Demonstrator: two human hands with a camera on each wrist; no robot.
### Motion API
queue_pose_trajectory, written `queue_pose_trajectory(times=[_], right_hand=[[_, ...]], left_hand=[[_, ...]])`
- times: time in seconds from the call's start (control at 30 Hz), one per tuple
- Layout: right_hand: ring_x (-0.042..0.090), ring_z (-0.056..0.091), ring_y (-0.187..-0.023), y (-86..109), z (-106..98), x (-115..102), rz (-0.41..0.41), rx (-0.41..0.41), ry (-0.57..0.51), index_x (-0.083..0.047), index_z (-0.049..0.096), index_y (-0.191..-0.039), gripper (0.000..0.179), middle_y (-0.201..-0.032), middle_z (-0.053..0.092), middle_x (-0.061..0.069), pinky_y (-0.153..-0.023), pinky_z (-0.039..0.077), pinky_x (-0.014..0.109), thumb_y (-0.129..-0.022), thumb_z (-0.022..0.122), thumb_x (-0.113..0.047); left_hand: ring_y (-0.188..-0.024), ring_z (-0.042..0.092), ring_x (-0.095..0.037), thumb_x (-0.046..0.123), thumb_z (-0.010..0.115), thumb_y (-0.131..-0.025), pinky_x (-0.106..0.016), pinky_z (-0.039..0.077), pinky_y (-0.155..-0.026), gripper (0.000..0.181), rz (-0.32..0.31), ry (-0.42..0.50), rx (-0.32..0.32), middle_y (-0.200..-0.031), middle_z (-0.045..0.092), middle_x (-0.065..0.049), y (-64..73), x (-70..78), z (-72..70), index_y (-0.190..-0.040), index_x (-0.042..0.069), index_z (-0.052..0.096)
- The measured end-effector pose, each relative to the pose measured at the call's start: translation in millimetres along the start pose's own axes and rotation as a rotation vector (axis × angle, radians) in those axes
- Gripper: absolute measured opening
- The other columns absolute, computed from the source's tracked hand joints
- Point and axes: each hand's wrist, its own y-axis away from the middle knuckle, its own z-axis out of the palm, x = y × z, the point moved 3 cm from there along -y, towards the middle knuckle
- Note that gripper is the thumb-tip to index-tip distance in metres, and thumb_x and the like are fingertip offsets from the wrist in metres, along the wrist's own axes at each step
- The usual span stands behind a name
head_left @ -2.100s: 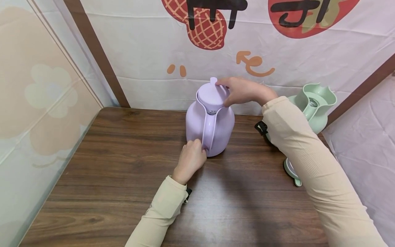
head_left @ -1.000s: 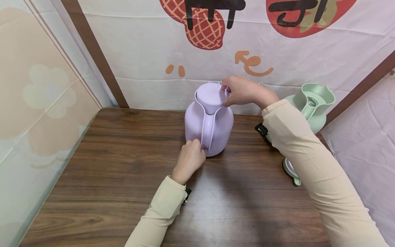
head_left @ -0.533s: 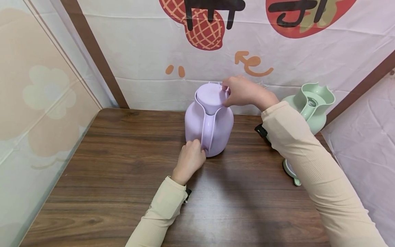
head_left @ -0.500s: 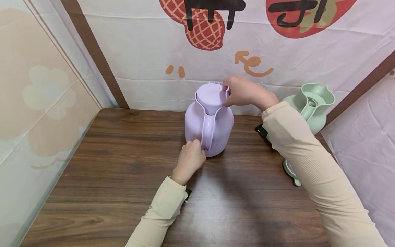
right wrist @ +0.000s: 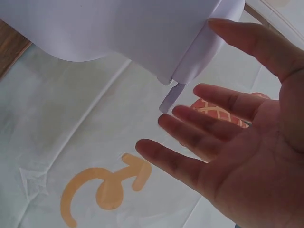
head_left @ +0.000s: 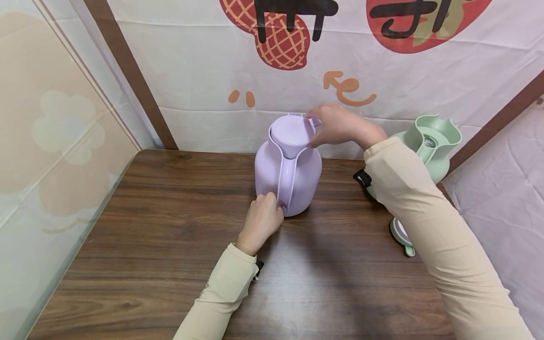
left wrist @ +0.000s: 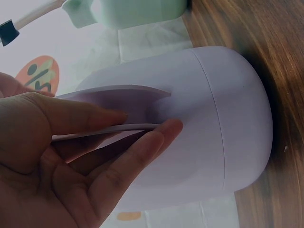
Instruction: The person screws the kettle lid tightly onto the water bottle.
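A lilac thermos jug stands upright at the back of the wooden table, its handle facing me. My left hand pinches the lower end of that handle; in the left wrist view the thumb and fingers close on its thin edge. On top sits a round lilac lid, its small tab pointing toward my right hand. In the right wrist view the fingers of that hand are spread and apart from the lid, with the thumb tip right at the lid's edge.
A green thermos jug without its lid stands at the right, partly behind my right sleeve. A green lid lies on the table nearby. A printed white cloth hangs close behind the lilac jug.
The lilac lid's tab pointed to the back about two seconds ago and now points right. My right fingers have loosened from the lid. The left hand has stayed on the handle.
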Motion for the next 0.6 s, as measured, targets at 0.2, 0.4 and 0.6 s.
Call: queue_pose_trajectory(times=[0.2,0.4,0.6], right_hand=[[0.032,0.042,-0.116,-0.9,-0.8,1.5,-0.013,-0.009,-0.003,0.002,0.042,-0.133,0.066,-0.13,0.046,0.02,-0.095,0.032,0.044,-0.076,0.068,-0.019],[0.03,0.043,-0.112,-1.6,-0.6,2.6,-0.016,-0.009,0.001,0.003,0.046,-0.13,0.062,-0.127,0.047,0.02,-0.093,0.033,0.043,-0.077,0.068,-0.021],[0.029,0.045,-0.103,-1.1,-0.1,2.8,-0.035,-0.002,0.019,0.002,0.052,-0.124,0.054,-0.116,0.052,0.018,-0.089,0.035,0.042,-0.078,0.067,-0.022]], left_hand=[[-0.054,0.056,-0.039,-0.002,0.057,-0.072,-0.047,0.044,-0.053,0.016,-0.001,0.003,-0.001,-0.06,0.056,-0.021,0.0,0.2,-0.1,-0.058,-0.002,0.052],[-0.054,0.056,-0.039,-0.002,0.058,-0.073,-0.047,0.044,-0.052,0.016,-0.003,-0.001,-0.002,-0.06,0.056,-0.021,-0.3,0.5,0.0,-0.058,-0.002,0.052],[-0.055,0.057,-0.039,-0.002,0.058,-0.073,-0.047,0.044,-0.053,0.016,-0.006,-0.003,-0.004,-0.06,0.057,-0.021,0.0,0.7,0.1,-0.058,-0.002,0.052]])
